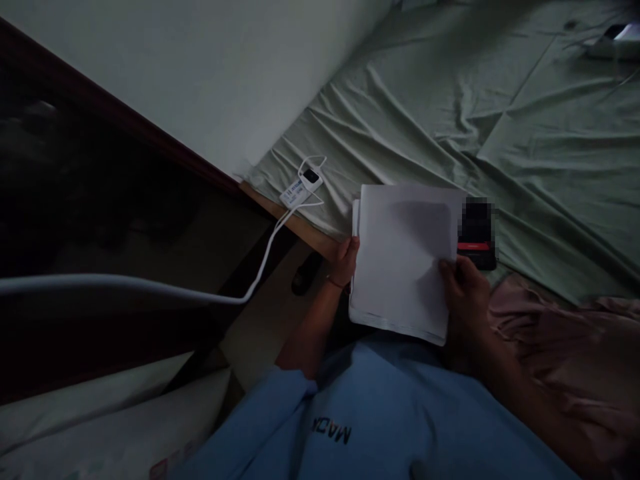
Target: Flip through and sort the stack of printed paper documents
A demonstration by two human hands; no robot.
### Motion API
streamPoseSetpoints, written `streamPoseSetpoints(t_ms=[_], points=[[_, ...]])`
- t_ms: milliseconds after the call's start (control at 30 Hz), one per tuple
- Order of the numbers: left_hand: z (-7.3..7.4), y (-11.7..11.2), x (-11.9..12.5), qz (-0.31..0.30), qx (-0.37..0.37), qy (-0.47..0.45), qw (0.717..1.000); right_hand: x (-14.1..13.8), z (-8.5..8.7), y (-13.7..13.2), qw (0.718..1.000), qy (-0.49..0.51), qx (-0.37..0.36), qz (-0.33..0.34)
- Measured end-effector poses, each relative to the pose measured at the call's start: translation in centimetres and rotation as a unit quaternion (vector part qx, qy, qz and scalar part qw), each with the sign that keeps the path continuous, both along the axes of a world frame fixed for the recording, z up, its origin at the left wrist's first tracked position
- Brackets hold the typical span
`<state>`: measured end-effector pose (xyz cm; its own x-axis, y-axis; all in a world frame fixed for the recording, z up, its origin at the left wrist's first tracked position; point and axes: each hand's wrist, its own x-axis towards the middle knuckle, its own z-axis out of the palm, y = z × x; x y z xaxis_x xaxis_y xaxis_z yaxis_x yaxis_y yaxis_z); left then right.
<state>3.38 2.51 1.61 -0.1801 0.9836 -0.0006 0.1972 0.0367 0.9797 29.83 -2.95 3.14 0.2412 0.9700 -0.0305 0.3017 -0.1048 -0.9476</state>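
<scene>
- L hand (345, 262): at the left edge of the paper stack (400, 260), fingers curled round that edge, thumb on top. Closed grip on the sheets.
- R hand (465, 288): at the stack's right edge, lower half. Fingers bent over the edge and pinching the sheets, knuckles toward the cam. Dim light, so I can't tell exactly how each finger sits.
- Paper stack: white, blank top sheet, several sheets thick, with layered edges showing at the bottom and left. Held betw. both hands in front of the chest, over the bed's edge, tilted a bit clockwise. A soft shadow falls across its middle.
- Black device (477, 235): has a red stripe and is blurred out. Lies on the bed just beside the stack's top right corner, right above the R hand. Can't tell if it touches the paper.
- Green sheet (450, 113): wrinkled, covers the bed behind the stack.
- White adapter (303, 187): on the sheet near the bed corner, well left of the stack. Its white cable (260, 267) runs off the bed, down and to the left.
- Pink cloth (565, 333): bunched on the bed, right of the R forearm.
- Blue shirt (380, 413): fills the bottom of the view, lettering on the front.
- White wall (200, 67): upper left, meets the bed's edge.
- Small pale object (613, 37): far top right on the sheet, too dim to ID.
</scene>
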Motion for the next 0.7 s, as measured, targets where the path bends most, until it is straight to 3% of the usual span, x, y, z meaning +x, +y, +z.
streamPoseSetpoints(t_ms=[200,367,567,700], points=[[0.1,0.0,-0.1,-0.004,0.017,0.012,1.000,0.0,0.2,0.1,1.000,-0.018,0.013,0.009],[-0.2,0.1,-0.2,0.016,0.009,0.020,1.000,0.5,0.4,0.3,0.990,-0.115,0.075,-0.011],[-0.7,0.0,-0.4,0.023,-0.007,0.009,1.000,1.1,1.3,-0.1,0.993,-0.098,0.002,-0.062],[-0.6,0.0,-0.4,0.014,0.001,0.010,1.000,1.0,1.4,-0.2,0.996,-0.081,-0.004,-0.044]])
